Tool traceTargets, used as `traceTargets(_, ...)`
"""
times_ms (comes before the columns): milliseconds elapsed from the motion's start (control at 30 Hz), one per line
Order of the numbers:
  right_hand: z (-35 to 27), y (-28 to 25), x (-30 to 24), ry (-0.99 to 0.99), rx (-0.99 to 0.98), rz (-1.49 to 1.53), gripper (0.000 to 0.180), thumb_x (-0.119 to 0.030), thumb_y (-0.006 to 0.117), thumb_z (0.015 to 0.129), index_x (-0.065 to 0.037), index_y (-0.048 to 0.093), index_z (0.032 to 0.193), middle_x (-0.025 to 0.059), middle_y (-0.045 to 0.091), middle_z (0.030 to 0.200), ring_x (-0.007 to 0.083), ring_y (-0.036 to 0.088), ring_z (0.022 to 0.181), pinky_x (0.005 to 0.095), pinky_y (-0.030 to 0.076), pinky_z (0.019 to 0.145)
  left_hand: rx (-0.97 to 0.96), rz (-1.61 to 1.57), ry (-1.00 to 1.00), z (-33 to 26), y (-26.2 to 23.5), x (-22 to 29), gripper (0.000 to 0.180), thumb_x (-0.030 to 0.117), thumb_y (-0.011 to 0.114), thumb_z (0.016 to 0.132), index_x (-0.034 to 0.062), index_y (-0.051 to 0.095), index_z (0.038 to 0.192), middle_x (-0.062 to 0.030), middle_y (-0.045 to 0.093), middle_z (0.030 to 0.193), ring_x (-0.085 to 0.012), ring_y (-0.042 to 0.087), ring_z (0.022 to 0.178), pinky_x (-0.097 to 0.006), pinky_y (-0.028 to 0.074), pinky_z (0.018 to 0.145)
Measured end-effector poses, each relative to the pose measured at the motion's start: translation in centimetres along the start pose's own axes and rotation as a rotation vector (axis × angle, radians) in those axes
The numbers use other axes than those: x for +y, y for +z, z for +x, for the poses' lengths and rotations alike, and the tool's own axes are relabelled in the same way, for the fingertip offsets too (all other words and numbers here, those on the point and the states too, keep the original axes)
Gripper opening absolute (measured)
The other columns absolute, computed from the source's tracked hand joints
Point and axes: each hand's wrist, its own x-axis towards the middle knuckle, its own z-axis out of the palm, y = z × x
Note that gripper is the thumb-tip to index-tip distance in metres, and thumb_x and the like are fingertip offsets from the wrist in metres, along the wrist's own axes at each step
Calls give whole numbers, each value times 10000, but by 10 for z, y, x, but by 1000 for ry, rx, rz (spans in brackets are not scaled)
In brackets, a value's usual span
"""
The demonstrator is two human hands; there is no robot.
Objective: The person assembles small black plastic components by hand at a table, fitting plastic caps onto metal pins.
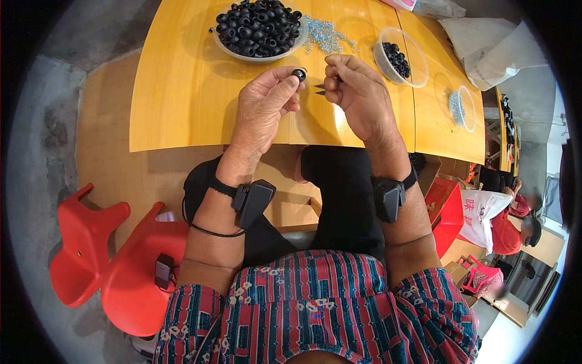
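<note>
My left hand [270, 100] pinches a small black round part [299, 74] with a hollow centre between thumb and fingers, above the table's near half. Close on its right, my right hand [357, 91] is closed around dark tweezers [320, 90]. Their two pointed tips stick out toward the left hand, apart from the black part; the rest is hidden in the fist. Beyond the left hand a clear bowl [267, 59] is heaped with similar black parts [254, 27]. Small clear bluish pieces [327, 36] lie scattered beside it.
On the yellow table [182, 109], a clear tub [419, 79] holds black parts; a smaller tub [471, 121] holds clear pieces. White plastic bags [485, 51] lie far right. Red chairs [142, 282] stand at left. Other people [509, 230] sit at right, near a red box [442, 206].
</note>
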Motion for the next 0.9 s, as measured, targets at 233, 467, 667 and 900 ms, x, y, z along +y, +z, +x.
traceTargets(233, -11, 4, 7, -57, 49, -129, 236, -67, 507, 886, 82, 508, 1069, 127, 600, 893, 183, 622, 722, 249, 516, 652, -16, -106, -37, 0, -9, -2, 226, 176, 602, 884, 31, 598, 1057, -25, 603, 863, -75, 516, 686, -213, 454, 662)
traceTargets(467, -18, 5, 18, 6, 30, -131, 279, -205, 528, 920, 19, 541, 1086, 87, 588, 805, 113, 521, 577, 230, 453, 538, -16, -113, -42, 1, -8, -1, 216, 178, 600, 885, 39, 599, 1049, -22, 603, 857, -66, 513, 688, -213, 456, 660)
traceTargets(667, -14, 1, 26, 91, -110, 351, 363, -268, 483, 942, 56, 527, 1099, 46, 518, 795, 91, 393, 596, 222, 405, 584, -5, -91, -23, 1, -8, 1, 217, 166, 600, 884, 26, 595, 1050, -22, 604, 863, -66, 514, 695, -202, 452, 657)
traceTargets(900, -13, 5, 26, 69, -157, 336, 403, -218, 444, 953, 115, 487, 1176, 95, 550, 895, 123, 488, 693, 292, 487, 677, -23, -77, -24, 1, -9, -1, 220, 202, 593, 890, 46, 591, 1045, -2, 589, 877, -66, 517, 749, -199, 445, 662)
